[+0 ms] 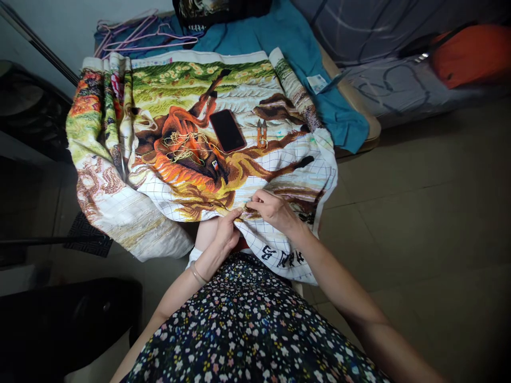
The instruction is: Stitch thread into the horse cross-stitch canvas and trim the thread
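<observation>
A large cross-stitch cloth (159,194) with a stitched horse picture and a printed grid lies spread before me, its near edge over my lap. My left hand (228,229) grips that near edge, thumb on top and fingers hidden beneath. Just right of it, my right hand (271,210) is closed in a pinch at the cloth's surface; whatever is between the fingertips is too small to make out. On the cloth lie a dark phone (227,131), orange-handled thread snips (261,134) and a loose tangle of yellowish thread (186,146).
Rolled cloth ends stand at left and at right (293,88). Behind are a teal sheet (255,34) on a low bed and several pink hangers (149,37). An orange bag (471,56) sits at the far right, above the tiled floor (399,213). A dark seat (72,324) is at lower left.
</observation>
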{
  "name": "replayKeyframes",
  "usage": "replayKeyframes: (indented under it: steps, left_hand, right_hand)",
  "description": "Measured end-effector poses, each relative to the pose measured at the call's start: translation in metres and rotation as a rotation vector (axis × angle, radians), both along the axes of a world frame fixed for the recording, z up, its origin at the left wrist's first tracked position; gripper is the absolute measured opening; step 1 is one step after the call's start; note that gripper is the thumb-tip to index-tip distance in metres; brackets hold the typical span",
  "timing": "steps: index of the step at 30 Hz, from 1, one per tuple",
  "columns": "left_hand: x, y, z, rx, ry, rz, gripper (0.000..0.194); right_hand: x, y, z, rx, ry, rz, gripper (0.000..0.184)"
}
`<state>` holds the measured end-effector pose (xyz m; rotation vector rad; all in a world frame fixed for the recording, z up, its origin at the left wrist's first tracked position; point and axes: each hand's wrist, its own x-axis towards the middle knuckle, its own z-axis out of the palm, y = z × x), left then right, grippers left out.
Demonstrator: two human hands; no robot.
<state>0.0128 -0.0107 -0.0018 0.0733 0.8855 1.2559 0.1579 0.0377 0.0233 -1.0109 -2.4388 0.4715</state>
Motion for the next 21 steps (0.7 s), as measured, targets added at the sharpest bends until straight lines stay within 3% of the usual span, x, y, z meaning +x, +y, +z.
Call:
replayKeyframes:
  steps: [4,12,18,21]
  left_hand:
    - [-0.001,0.000,0.000,-0.015,-0.004,-0.013,0.031]
    - [-0.001,-0.001,0.000,0.044,-0.018,-0.007,0.045]
    - [-0.003,-0.002,-0.006,0.002,-0.028,-0.025,0.033]
    - [-0.004,-0.004,-0.008,-0.025,-0.034,-0.019,0.024]
  right_hand:
    - [0.000,0.003,-0.005,-0.032,0.073,0.011,0.029]
    - [-0.002,-0.008,-0.009,-0.062,0.072,-0.008,0.028]
    - [-0.015,-0.024,-0.001,-0.071,0.048,-0.177,0.027]
    - [-0.025,-0.032,0.004,-0.010,-0.061,-0.194,0.025]
